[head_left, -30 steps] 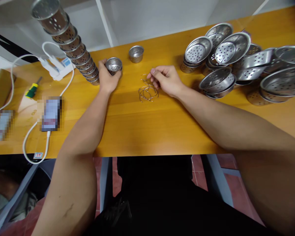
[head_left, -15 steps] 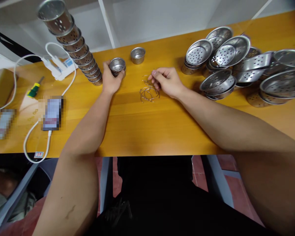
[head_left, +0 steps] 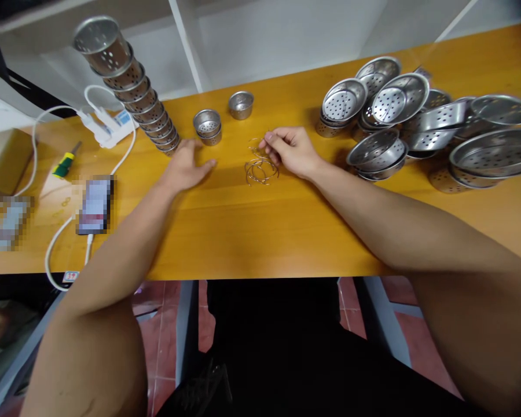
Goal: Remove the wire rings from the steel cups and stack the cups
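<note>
My left hand rests over the table with thumb and fingers apart, holding nothing. Just beyond it stand two nested perforated metal cups, and the foot of a tall leaning stack of similar cups is beside its fingertips. One more metal cup sits a little farther back. My right hand has thumb and forefinger pinched on a thin wire ring. Under and beside that ring lies a small tangle of wire rings on the wood. The exact grip point is partly hidden by the fingers.
Several perforated metal strainer bowls are heaped at the right. At the left are a white power strip, a green-yellow screwdriver, a phone on a white cable, and a cardboard box. Part of another person shows lower left.
My left hand has let go of the nested cups and drawn back toward me and left, leaving them standing. My right hand keeps its pinch. The whole view has shifted slightly.
</note>
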A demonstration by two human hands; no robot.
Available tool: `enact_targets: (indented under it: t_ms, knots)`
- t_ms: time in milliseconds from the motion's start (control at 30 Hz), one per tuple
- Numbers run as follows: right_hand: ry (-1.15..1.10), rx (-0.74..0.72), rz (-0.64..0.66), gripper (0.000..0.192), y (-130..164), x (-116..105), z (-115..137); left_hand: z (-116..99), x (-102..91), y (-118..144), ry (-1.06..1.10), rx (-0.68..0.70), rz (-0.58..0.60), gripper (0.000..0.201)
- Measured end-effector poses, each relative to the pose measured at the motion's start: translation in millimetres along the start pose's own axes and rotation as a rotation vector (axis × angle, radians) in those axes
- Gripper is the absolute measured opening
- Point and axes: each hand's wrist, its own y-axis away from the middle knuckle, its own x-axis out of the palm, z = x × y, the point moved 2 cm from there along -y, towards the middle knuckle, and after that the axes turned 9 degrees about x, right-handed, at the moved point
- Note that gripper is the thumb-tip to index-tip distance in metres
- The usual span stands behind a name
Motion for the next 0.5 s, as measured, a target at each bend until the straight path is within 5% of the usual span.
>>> enact_targets:
  t_ms: [133, 233, 333, 500]
  knots:
    - [-0.013, -0.016, 0.020, 0.058, -1, 1, -2, -12, -53.4, 42, -0.153, -0.339, 0.000, 0.033]
    - [-0.021, -0.022, 0.028, 0.059, -1, 3, -1, 6, -72.6, 44, -0.107, -0.537, -0.137, 0.067]
    - [-0.033, -0.035, 0.027, 0.063, 0, 4, 0, 25, -68.1, 27, 0.063, -0.494, -0.235, 0.104]
    - [0.002, -0.007, -0.001, 0.061, 4, 4, 3, 29, -51.9, -16, 0.135, -0.258, -0.298, 0.102]
